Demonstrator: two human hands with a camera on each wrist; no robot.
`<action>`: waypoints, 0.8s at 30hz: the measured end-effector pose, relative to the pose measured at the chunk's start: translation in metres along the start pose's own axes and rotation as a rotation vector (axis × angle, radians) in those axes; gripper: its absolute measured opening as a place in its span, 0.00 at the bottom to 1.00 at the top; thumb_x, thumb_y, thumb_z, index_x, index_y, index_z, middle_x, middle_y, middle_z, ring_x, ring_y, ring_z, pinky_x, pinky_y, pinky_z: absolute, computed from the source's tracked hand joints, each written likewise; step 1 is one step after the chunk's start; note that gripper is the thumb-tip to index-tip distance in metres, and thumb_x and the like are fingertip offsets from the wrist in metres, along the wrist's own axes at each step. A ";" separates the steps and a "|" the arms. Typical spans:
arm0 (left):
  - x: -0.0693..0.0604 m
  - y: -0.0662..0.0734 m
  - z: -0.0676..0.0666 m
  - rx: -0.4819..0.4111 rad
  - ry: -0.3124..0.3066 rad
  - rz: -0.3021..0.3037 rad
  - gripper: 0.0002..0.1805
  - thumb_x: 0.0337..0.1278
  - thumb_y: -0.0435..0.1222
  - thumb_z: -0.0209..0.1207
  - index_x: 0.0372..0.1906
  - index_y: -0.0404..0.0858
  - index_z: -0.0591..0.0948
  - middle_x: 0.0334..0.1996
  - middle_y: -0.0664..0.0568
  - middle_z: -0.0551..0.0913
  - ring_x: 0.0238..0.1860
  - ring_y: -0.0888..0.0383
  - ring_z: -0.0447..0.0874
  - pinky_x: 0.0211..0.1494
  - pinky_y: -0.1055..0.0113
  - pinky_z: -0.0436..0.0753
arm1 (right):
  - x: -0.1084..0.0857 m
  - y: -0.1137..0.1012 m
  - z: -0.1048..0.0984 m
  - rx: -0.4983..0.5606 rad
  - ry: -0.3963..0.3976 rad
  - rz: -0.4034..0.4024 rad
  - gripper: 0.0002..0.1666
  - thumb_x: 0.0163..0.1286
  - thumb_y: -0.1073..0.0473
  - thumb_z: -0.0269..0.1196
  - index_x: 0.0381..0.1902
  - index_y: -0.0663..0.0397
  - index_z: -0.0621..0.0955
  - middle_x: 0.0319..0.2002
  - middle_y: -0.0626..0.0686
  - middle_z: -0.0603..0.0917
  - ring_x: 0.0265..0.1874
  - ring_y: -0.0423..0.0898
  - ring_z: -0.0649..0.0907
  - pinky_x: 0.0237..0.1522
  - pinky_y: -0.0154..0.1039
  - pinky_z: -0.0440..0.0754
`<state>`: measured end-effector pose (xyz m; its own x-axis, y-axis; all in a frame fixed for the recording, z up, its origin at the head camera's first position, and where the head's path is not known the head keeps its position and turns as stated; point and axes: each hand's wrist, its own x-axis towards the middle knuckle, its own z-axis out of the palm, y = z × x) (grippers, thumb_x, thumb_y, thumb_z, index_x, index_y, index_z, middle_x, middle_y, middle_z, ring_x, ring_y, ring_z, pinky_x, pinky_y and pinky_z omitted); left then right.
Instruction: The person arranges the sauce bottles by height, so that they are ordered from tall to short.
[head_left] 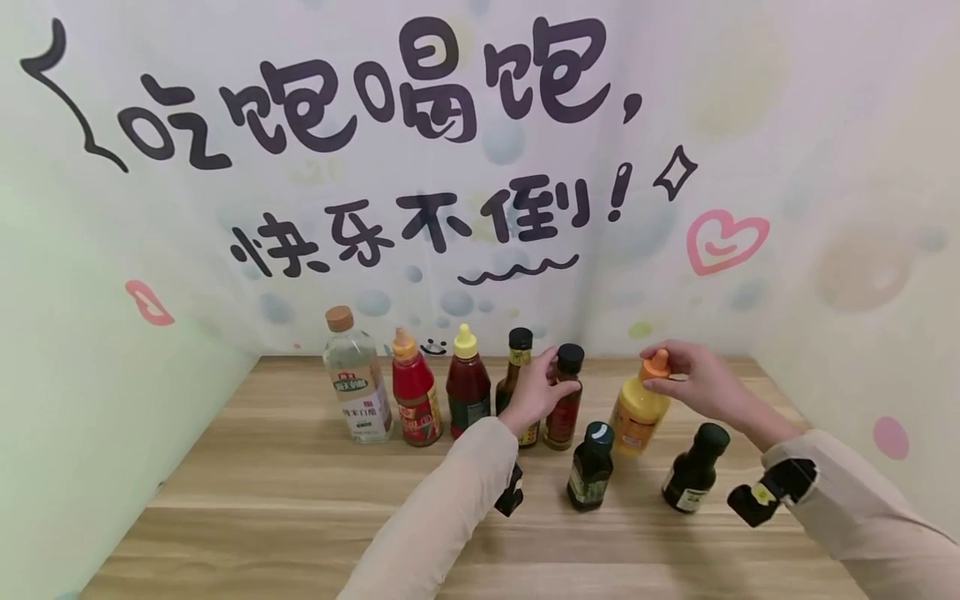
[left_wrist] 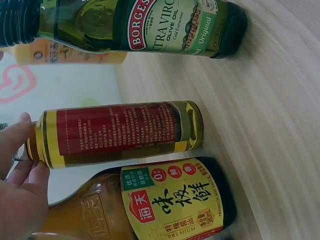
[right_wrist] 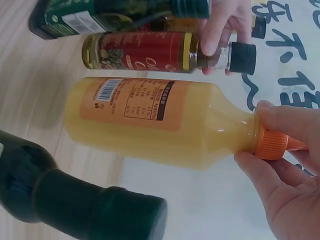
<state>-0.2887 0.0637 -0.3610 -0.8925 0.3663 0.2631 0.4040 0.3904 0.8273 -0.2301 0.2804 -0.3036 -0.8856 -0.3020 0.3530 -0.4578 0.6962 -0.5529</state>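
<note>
My left hand [head_left: 534, 387] holds a slim oil bottle [head_left: 562, 417] by its neck, thumb and fingers on either side below the black cap. The bottle's red label [left_wrist: 117, 132] faces the left wrist view. Beside it, partly behind that hand, stands a soy sauce bottle [head_left: 520, 358] with a yellow label. On the right, my right hand [head_left: 705, 379] pinches the orange cap [right_wrist: 271, 145] of a yellow squeeze bottle [head_left: 636, 417], which leans slightly. Whether its base touches the table cannot be told.
An olive oil bottle [head_left: 590, 471] and a dark green-capped bottle [head_left: 690, 475] stand nearer the front of the wooden table [head_left: 285, 500]. Leftward along the back are a white vinegar bottle [head_left: 358, 392] and two red sauce bottles, one orange-tipped [head_left: 416, 400], one yellow-tipped [head_left: 468, 387].
</note>
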 end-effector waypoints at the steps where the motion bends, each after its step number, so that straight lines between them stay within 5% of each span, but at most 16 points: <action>1: 0.000 0.000 0.000 0.000 0.000 0.001 0.28 0.51 0.33 0.60 0.59 0.34 0.67 0.46 0.44 0.78 0.49 0.52 0.75 0.48 0.63 0.75 | 0.003 -0.001 -0.001 -0.007 0.000 0.013 0.17 0.54 0.68 0.64 0.43 0.69 0.75 0.37 0.62 0.79 0.37 0.58 0.80 0.35 0.42 0.79; 12: -0.002 0.003 -0.001 0.036 -0.005 -0.012 0.31 0.51 0.33 0.60 0.61 0.32 0.64 0.49 0.42 0.75 0.51 0.49 0.73 0.51 0.61 0.74 | 0.027 0.007 0.016 -0.015 -0.050 0.156 0.18 0.53 0.68 0.65 0.43 0.69 0.76 0.37 0.62 0.79 0.33 0.52 0.78 0.34 0.42 0.79; 24: 0.001 -0.001 0.002 0.051 0.003 -0.015 0.32 0.51 0.34 0.60 0.61 0.33 0.63 0.51 0.42 0.74 0.51 0.49 0.74 0.51 0.62 0.74 | 0.039 0.016 0.034 0.003 -0.051 0.156 0.18 0.52 0.69 0.65 0.41 0.69 0.76 0.33 0.59 0.79 0.28 0.48 0.75 0.31 0.38 0.77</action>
<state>-0.2899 0.0652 -0.3630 -0.8992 0.3574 0.2522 0.4000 0.4385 0.8048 -0.2750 0.2580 -0.3243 -0.9487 -0.2235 0.2237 -0.3147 0.7355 -0.5999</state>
